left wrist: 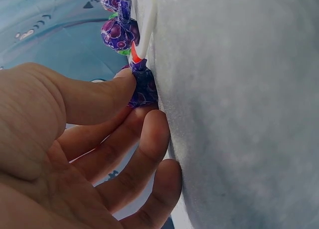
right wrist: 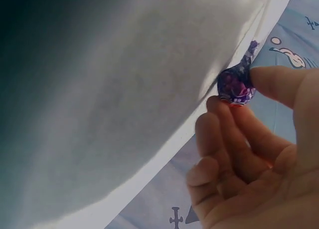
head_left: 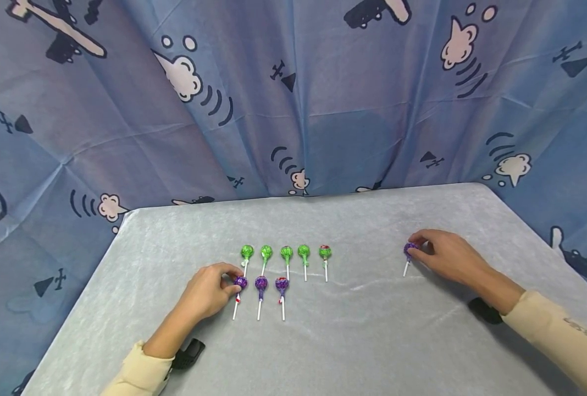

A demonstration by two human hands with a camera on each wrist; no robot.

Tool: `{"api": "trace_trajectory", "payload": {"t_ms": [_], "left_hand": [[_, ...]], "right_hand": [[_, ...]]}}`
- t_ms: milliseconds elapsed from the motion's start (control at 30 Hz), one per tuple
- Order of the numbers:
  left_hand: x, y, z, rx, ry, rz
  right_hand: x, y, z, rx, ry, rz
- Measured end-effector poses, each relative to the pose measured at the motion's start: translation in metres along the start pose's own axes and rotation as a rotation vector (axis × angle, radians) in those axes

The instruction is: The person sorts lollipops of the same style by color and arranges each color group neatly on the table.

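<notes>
Between thumb and fingers, my left hand (head_left: pixel 205 292) pinches the head of a purple-wrapped lollipop (left wrist: pixel 144 87) at the left end of a short row. Two more purple lollipops (head_left: pixel 261 284) lie to its right, their white sticks toward me. Out on the right side of the table, my right hand (head_left: pixel 446 255) pinches another purple lollipop (right wrist: pixel 236 84) by its wrapped head, the stick pointing toward me. Behind the purple row lie several green-wrapped lollipops (head_left: pixel 286 252) side by side. The rightmost one (head_left: pixel 325 252) shows some red on top.
A pale grey cloth covers the table (head_left: pixel 363 341). Behind it hangs a blue patterned curtain (head_left: pixel 353 137) along the table's far edge. Dark devices are strapped at the left wrist (head_left: pixel 188 354) and the right wrist (head_left: pixel 484 311).
</notes>
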State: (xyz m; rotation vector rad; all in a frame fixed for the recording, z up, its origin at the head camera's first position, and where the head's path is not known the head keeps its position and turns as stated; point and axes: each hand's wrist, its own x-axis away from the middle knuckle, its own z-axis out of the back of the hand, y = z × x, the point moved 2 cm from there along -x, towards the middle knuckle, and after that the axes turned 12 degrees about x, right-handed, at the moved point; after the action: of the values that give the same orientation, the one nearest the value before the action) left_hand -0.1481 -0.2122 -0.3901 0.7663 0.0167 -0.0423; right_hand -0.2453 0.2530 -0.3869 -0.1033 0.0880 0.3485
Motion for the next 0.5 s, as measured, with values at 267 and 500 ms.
{"api": "trace_trajectory", "payload": {"t_ms": [267,500], "left_hand": [[0.0000,-0.0004,-0.0001,0.002,-0.002,-0.005],[0.0001,0.0006,-0.0008,-0.004,-0.009,0.010]], "right_hand": [[0.0015,-0.0045,-0.0003,-0.038,-0.021,0.039],[0.0030,-0.0050,-0.0005,-0.062,-0.038,0.058]]}}
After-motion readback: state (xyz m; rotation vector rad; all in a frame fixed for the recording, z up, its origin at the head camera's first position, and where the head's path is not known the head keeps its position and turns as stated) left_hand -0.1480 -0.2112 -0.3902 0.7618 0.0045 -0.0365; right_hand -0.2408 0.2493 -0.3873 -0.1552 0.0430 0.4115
